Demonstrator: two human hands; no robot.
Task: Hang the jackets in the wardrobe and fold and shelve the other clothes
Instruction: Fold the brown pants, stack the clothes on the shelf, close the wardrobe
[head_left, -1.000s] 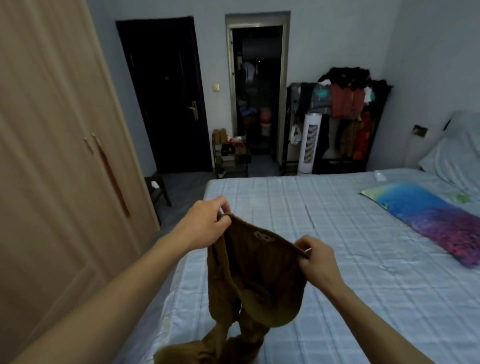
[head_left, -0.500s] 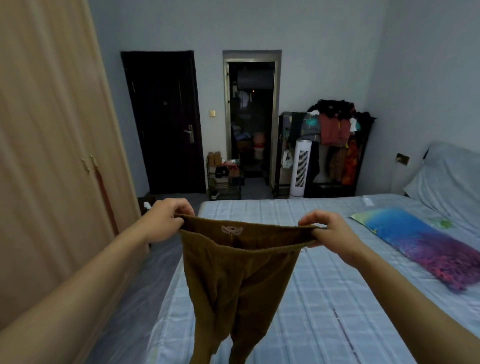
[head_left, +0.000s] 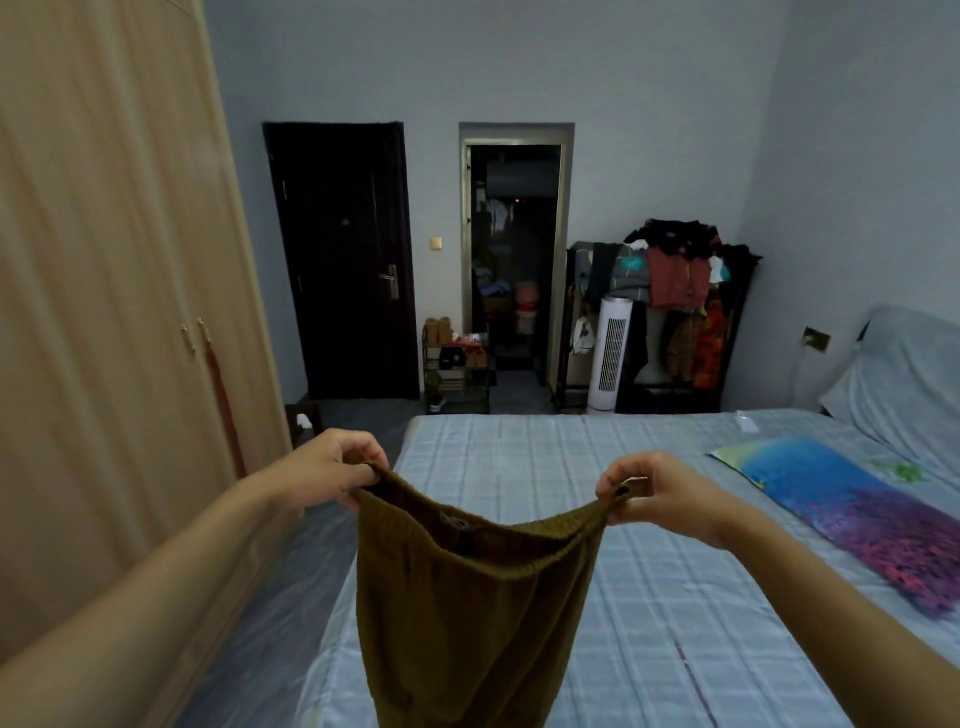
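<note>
Above the bed, left hand and right hand each pinched the brown knit trousers by the waistband — hanging free; matching the legs evenly before folding would serve best.

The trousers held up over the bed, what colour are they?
The trousers are plain olive-brown, a mustardy shade, with a ribbed knit texture. The head view, the only one, shows it.

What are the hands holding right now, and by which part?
Both hold the brown trousers by the waistband: the left hand pinches its left end, the right hand its right end, and the legs hang down over the bed.
</note>
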